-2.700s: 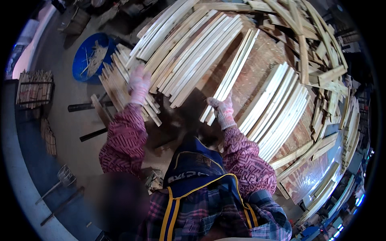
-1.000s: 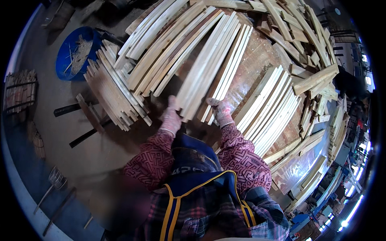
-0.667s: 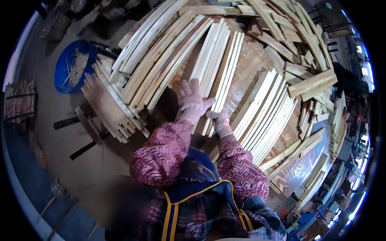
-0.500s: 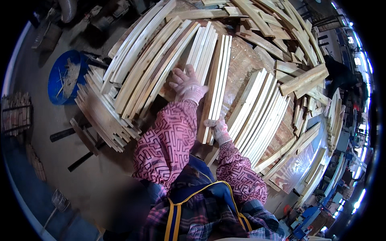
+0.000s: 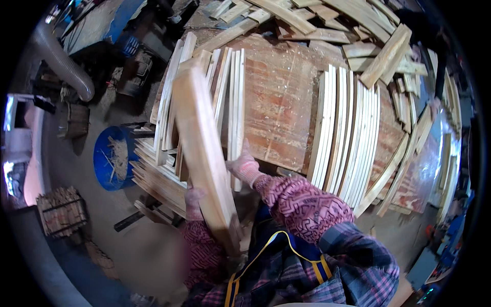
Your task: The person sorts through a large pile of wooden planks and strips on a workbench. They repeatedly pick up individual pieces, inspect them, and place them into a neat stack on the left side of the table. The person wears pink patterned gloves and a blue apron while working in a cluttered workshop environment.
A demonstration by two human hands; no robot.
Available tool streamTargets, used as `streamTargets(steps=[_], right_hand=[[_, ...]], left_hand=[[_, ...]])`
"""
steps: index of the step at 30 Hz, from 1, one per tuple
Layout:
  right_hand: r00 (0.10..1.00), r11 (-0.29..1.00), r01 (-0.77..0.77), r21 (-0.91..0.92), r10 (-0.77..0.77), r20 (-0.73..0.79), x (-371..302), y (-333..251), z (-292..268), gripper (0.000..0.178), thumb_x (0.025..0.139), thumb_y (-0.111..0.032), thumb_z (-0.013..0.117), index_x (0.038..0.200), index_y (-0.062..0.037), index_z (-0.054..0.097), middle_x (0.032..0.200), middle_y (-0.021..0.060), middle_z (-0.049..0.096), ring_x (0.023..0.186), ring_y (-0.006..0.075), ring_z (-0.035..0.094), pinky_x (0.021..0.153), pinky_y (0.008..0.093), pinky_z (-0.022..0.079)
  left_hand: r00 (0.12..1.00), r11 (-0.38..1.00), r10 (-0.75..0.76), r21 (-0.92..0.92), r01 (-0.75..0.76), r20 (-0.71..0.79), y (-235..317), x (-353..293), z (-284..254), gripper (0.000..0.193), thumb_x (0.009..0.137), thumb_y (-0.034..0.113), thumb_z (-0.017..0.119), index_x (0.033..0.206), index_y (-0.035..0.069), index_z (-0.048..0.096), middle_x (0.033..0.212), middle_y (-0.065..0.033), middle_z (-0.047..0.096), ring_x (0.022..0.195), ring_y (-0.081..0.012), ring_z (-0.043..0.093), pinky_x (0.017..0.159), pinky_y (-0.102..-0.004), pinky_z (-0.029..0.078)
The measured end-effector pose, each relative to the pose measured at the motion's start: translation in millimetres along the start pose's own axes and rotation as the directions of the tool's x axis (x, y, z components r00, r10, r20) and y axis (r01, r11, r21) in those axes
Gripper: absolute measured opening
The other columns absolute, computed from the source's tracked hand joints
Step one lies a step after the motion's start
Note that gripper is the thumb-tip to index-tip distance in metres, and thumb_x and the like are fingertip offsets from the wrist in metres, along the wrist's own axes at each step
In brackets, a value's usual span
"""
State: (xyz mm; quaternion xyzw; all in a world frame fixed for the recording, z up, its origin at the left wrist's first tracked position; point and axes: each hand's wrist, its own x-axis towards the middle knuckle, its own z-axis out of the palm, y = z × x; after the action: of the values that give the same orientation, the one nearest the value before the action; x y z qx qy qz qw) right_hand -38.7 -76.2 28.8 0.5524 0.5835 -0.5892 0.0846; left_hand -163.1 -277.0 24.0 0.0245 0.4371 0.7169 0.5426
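Observation:
A stack of pale wooden boards (image 5: 197,117) is lifted and tilted in front of me, its wide face toward me and its layered edges on the right. My left hand (image 5: 194,198), in a light glove, grips the stack low on its left side; its fingers are partly hidden. My right hand (image 5: 244,166), also gloved, has its index finger stretched out and thumb apart. It lies against the near part of narrow wooden strips (image 5: 237,102) standing on edge on the worktable. More strips (image 5: 171,102) stand behind the lifted stack, partly covered by it.
The plywood tabletop (image 5: 279,110) lies right of my right hand. Beyond it stands a row of upright strips (image 5: 348,133). Loose boards (image 5: 327,25) are heaped at the far side. A blue tub (image 5: 105,158) with wood scraps sits on the floor at left, near stacked boards (image 5: 161,179).
My left hand has come back toward me and now holds a raised stack of boards. My right hand stays by the strips, its index finger now extended. The view has turned left.

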Motion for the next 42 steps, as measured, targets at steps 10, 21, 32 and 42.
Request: streamTargets(steps=[10,21,32,42], right_hand=[[0.827,0.9,0.358,0.248,-0.429,0.363,-36,48,-96,0.059,0.092,-0.047,0.065,0.138,-0.0128,0.049,0.102,0.0145,0.065,0.074,0.0242,0.064,0.059,0.0355,0.055],[0.9,0.931,0.366,0.006,-0.352,-0.257,-358,330,-261,0.138,0.058,-0.052,0.086,0.153,0.0069,0.005,0.148,0.0324,0.036,0.138,0.0403,0.039,0.114,0.0359,0.034],[0.815,-0.277,0.575,0.769,0.265,-0.514,-477,689,-354,0.112,0.067,-0.062,0.082,0.151,-0.0052,0.036,0.134,0.0232,0.057,0.081,0.0291,0.069,0.067,0.0341,0.058],[0.341,0.288,0.767,0.574,0.574,-0.744,-606,839,-481,0.108,0.063,-0.009,0.076,0.157,-0.0056,0.022,0.129,0.0113,0.058,0.106,0.0205,0.061,0.089,0.0316,0.053]], left_hand=[[0.991,0.968,0.085,-0.243,-0.057,0.107,-21,-35,93,0.076,0.077,0.02,0.067,0.144,-0.002,0.037,0.124,-0.0217,0.06,0.108,-0.0342,0.063,0.094,-0.0447,0.053],[0.59,0.876,-0.37,0.059,0.478,0.718,-274,-97,405,0.086,0.072,0.026,0.07,0.146,-0.002,0.035,0.127,-0.0223,0.059,0.112,-0.0388,0.062,0.104,-0.0528,0.047],[0.413,0.759,-0.614,0.646,0.078,0.672,-647,-255,638,0.046,0.095,0.033,0.062,0.129,0.003,0.054,0.103,-0.0015,0.057,0.097,-0.0129,0.054,0.089,-0.0289,0.045],[0.466,0.341,-0.831,0.94,-0.006,0.305,-806,-201,678,0.05,0.093,0.019,0.067,0.136,0.0,0.053,0.092,-0.0028,0.064,0.076,-0.0096,0.059,0.065,-0.0231,0.047]])
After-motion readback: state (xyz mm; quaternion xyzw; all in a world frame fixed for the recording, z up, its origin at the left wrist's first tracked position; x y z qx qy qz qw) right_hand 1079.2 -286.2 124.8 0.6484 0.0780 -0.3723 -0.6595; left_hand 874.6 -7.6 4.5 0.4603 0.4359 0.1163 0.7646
